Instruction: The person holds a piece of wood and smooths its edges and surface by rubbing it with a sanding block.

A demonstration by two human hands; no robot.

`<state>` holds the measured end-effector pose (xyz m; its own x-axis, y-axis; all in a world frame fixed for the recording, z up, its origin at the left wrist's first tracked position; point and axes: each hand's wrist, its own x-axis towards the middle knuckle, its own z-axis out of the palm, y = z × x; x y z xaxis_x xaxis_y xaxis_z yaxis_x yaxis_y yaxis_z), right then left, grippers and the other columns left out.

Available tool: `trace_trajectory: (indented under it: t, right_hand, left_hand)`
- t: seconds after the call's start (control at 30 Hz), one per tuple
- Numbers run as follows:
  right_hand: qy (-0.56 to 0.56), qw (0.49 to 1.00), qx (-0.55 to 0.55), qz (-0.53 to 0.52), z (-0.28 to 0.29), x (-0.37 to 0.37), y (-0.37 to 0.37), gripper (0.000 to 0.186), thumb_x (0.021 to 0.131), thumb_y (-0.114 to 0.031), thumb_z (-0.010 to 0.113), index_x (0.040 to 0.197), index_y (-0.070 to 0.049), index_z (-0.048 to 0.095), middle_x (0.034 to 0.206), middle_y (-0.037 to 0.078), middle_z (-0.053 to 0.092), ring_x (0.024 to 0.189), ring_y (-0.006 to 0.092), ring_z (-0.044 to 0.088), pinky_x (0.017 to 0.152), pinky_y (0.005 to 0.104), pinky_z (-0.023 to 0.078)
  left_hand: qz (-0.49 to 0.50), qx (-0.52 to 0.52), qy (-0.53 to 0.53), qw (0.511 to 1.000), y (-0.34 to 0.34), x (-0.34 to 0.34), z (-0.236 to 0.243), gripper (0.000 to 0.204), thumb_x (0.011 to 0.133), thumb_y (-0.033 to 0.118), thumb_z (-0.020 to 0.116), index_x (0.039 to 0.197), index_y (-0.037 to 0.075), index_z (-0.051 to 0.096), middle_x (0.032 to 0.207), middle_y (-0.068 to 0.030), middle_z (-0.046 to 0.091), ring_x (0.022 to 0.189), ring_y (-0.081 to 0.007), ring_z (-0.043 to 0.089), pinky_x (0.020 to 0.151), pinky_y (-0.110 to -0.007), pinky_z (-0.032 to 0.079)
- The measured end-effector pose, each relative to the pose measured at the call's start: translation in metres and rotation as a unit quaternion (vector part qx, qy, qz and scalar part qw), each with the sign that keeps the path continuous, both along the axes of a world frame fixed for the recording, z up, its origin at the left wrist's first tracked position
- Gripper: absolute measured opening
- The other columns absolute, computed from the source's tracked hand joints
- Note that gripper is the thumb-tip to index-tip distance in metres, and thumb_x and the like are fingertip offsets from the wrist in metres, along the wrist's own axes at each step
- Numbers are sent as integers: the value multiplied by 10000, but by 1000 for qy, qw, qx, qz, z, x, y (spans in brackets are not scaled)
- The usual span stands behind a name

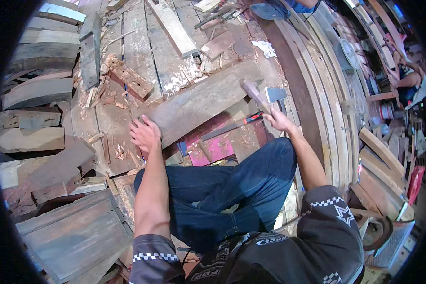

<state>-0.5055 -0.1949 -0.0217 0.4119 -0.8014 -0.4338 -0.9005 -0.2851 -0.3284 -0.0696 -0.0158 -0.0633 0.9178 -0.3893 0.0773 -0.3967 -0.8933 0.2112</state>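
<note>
A long weathered wooden board (206, 98) lies at an angle in front of me. My left hand (144, 131) holds its left end, fingers bent. My right hand (277, 118) is closed around a pale wooden-handled tool (254, 94) near the board's right end; its full shape is unclear. A broad metal blade (274, 94) shows beside that tool. A flat file-like tool with a red-and-black handle (252, 118) lies below the board, over a pink sheet (210, 151) strewn with wood scraps.
Wood offcuts (35, 97) pile up along the left, beside a grey panel (73, 236). A pitted block (128, 75) lies on the chip-strewn planks (137, 38). Long stacked boards (326, 118) run along my right. Another person (407, 80) is at the far right.
</note>
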Motion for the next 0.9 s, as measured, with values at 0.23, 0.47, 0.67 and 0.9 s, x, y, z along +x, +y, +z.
trace_trajectory:
  t: [0.23, 0.47, 0.67, 0.9]
  right_hand:
    - [-42, 999, 13, 18, 4, 15, -9, 303, 797, -166, 644, 1025, 13, 554, 777, 226, 642, 792, 326, 676, 688, 440, 506]
    - [-60, 997, 54, 7, 15, 59, -3, 377, 922, -340, 570, 1076, 2, 527, 746, 238, 624, 783, 426, 639, 676, 480, 487]
    - [-53, 986, -71, -138, -3, 24, -22, 462, 994, -433, 417, 1128, 3, 493, 1034, 323, 616, 984, 518, 578, 835, 542, 463]
    - [-69, 997, -15, -28, -10, 26, -15, 428, 976, -390, 493, 1126, 10, 462, 1049, 347, 602, 1059, 500, 556, 864, 524, 456]
  left_hand:
    - [0, 3, 57, 998, -4, -3, 19, 524, 989, 459, 341, 1303, 79, 517, 1368, -142, 473, 1201, -337, 481, 989, -494, 361]
    - [6, 16, 48, 999, 0, 3, 10, 528, 992, 465, 328, 1308, 82, 510, 1371, -150, 471, 1225, -339, 466, 991, -498, 364]
    - [-1, 15, 41, 999, -5, -3, 9, 529, 986, 472, 336, 1299, 84, 514, 1358, -145, 480, 1198, -340, 482, 971, -501, 372]
    - [2, 16, 30, 999, 0, 4, 9, 532, 979, 476, 350, 1303, 85, 508, 1314, -159, 499, 1152, -346, 502, 952, -496, 385]
